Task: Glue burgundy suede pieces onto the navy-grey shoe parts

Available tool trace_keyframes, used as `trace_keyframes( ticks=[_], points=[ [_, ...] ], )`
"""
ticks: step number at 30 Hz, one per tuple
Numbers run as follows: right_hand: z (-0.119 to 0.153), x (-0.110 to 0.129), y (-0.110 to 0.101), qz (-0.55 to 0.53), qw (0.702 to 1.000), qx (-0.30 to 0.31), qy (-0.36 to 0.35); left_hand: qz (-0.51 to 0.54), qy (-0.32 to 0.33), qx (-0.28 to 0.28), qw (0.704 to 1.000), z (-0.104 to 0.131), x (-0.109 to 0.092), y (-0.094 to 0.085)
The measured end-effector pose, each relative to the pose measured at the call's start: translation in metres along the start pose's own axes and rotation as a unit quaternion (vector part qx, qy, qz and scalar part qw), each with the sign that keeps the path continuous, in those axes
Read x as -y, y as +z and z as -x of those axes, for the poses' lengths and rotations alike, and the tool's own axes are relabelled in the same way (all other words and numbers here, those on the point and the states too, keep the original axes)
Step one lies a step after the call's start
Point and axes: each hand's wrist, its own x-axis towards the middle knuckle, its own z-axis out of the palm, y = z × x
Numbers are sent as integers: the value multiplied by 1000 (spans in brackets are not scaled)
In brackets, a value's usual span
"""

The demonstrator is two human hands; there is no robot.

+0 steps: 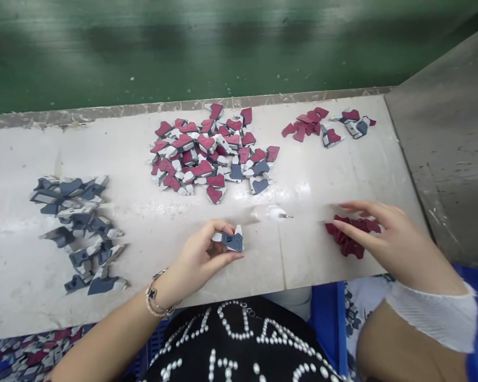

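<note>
My left hand (pixel 205 254) holds a small grey-and-white plastic part (pixel 233 242) between thumb and fingers, its dark grey face turned up. Over a small heap of dark red plastic pieces (pixel 352 246) reaches my right hand (pixel 386 239), slightly blurred. Its thumb and index finger are apart at the heap's edge, and nothing shows held between them; the other fingers are partly hidden. Between the hands lies a whitish object with a thin metal tip (pixel 281 214), too blurred to name.
Grey-and-white parts (pixel 99 225) lie at the table's left. A large pile of red-topped parts (pixel 203 170) sits at centre back, with loose red pieces (pixel 302 127) farther right. A metal panel (pixel 454 132) bounds the right side. Blue bins (pixel 329 329) stand below the front edge.
</note>
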Motion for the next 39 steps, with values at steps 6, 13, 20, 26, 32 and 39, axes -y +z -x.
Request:
trace_keyframes(
  ticks=[6,13,20,26,32,39],
  points=[
    [-6,-28,-5,2,995,61,83,-31,16,-7,999,-2,2,0],
    [-14,-4,1,-80,978,150,118,-11,25,-22,999,-7,3,-1],
    [11,57,15,-119,966,198,-116,27,49,-85,995,3,-2,10],
    [18,100,56,-245,917,302,-87,19,89,-187,978,12,-6,20],
    [14,108,71,-338,886,317,-8,-59,157,-237,957,11,0,29],
    [12,107,71,-261,930,258,-26,-80,197,-226,951,11,1,37]
  ],
)
